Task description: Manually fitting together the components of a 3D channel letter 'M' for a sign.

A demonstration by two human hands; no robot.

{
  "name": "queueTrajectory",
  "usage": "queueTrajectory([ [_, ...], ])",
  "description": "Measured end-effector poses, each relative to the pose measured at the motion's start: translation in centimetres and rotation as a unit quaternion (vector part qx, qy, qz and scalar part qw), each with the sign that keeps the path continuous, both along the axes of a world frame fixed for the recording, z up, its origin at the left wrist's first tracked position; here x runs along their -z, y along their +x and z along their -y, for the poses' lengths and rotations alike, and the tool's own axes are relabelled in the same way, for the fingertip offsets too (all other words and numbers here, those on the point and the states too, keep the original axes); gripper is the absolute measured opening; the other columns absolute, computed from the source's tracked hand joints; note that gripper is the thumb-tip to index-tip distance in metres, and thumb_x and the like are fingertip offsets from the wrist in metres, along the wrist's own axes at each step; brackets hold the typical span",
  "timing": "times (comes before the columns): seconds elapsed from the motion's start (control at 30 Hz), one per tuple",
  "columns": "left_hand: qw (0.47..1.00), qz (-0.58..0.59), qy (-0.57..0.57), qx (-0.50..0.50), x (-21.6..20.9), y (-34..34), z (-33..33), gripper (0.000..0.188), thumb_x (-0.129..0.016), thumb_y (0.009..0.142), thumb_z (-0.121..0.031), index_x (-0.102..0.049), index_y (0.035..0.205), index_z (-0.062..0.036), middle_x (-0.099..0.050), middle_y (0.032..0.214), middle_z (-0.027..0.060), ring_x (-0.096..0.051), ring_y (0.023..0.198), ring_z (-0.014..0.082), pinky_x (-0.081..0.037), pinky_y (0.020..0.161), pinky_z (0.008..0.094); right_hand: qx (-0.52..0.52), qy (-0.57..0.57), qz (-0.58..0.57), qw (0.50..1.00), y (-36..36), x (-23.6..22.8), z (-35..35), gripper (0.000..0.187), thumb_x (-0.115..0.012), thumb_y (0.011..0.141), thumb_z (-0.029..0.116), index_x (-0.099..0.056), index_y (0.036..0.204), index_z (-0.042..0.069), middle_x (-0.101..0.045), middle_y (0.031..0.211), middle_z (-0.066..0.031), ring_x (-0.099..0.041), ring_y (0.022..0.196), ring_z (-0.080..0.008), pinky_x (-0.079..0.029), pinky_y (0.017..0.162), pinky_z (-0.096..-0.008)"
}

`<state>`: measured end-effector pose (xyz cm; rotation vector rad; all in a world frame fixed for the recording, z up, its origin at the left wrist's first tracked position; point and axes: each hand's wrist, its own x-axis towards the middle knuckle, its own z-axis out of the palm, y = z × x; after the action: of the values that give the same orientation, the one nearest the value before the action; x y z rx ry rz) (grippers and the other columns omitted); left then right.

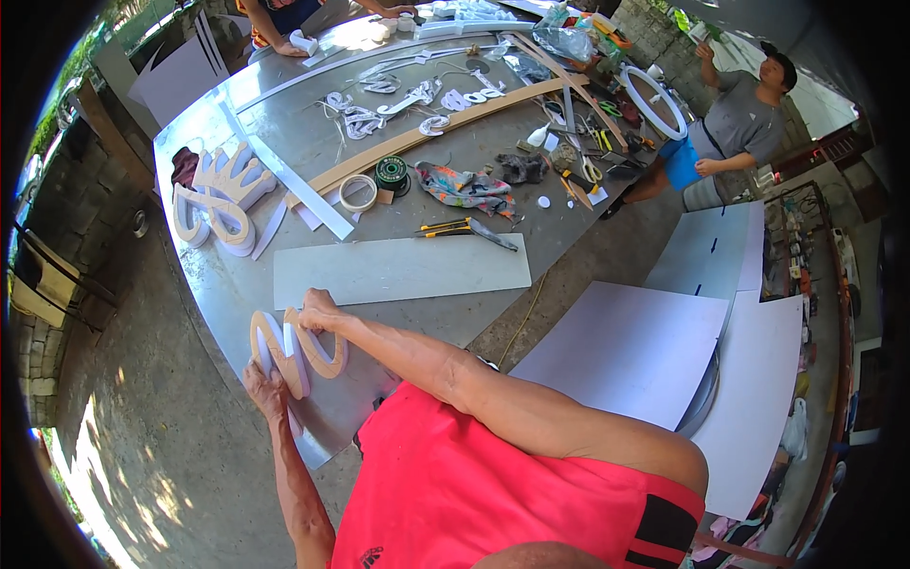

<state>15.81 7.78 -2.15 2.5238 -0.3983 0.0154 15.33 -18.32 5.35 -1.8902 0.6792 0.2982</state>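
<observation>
A large curvy letter-shaped piece (287, 355), tan on its face with white side walls, sits at the near left part of the metal-topped table. My left hand (263, 385) is closed on its lower left edge. At its upper part, my right hand (318, 311) grips the rim, fingers curled and partly hidden. A long pale flat panel (403, 269) lies just beyond my right hand, with yellow-and-black cutters (445, 228) at its far edge. Farther left rest another letter piece (214, 216) and a crown-shaped piece (230, 174), both in the same tan and white.
Wooden strips (427, 133), a rag (464, 188), a spool (391, 174), a tape roll (358, 192) and scissors (591, 169) lie across the table (227, 313). White sheets (616, 356) lean at my right. One person (749, 119) stands at the far right; another person's hand (289, 47) rests at the far edge.
</observation>
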Motion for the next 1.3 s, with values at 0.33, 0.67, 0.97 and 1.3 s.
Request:
queueTrajectory([
  [0.33, 1.000, 0.012, -0.002, 0.002, -0.1, 0.3, 0.0, 0.046, -0.061, 0.078, -0.007, -0.054, 0.122, 0.0057, -0.058, 0.107, 0.0236, -0.057, 0.104, 0.0429, -0.046, 0.091, 0.0475, -0.050, 0.032, -0.006, 0.998, 0.3, 0.6, 0.1, 0.056, -0.074, 0.079, 0.041, -0.069, 0.092, -0.013, -0.069, 0.097, -0.0342, -0.071, 0.094, -0.0431, -0.057, 0.079, -0.0436],
  [0.67, 1.000, 0.009, 0.005, 0.000, 0.1, 0.4, 0.0, 0.045, -0.060, 0.079, -0.007, -0.055, 0.121, 0.0071, -0.058, 0.106, 0.0241, -0.057, 0.103, 0.0433, -0.046, 0.091, 0.0465, 0.013, 0.005, -0.017, 1.000, 0.6, 0.1, -0.2, 0.010, -0.073, 0.072, 0.000, -0.071, 0.078, -0.008, -0.071, 0.071, -0.0210, -0.074, 0.064, -0.0260, -0.061, 0.055, -0.0360],
  [0.97, 0.999, 0.049, 0.005, 0.017, 0.5, 0.3, -0.4, 0.045, -0.061, 0.079, -0.005, -0.055, 0.122, 0.0071, -0.058, 0.105, 0.0239, -0.058, 0.099, 0.0434, -0.047, 0.087, 0.0470, -0.038, 0.033, -0.017, 0.999, 0.0, -0.1, 0.1, 0.049, -0.078, 0.076, 0.035, -0.071, 0.093, -0.010, -0.070, 0.099, -0.0326, -0.071, 0.097, -0.0428, -0.058, 0.081, -0.0432],
  [1.3, 1.000, 0.017, -0.009, 0.019, -0.6, 0.6, 1.2, 0.041, -0.061, 0.080, -0.006, -0.056, 0.119, 0.0072, -0.059, 0.104, 0.0242, -0.059, 0.098, 0.0439, -0.047, 0.086, 0.0468, 0.017, -0.003, 0.029, 0.999, 0.5, 1.1, 0.5, 0.016, -0.073, 0.073, 0.005, -0.070, 0.078, -0.010, -0.071, 0.073, -0.0251, -0.075, 0.067, -0.0302, -0.062, 0.058, -0.0379],
])
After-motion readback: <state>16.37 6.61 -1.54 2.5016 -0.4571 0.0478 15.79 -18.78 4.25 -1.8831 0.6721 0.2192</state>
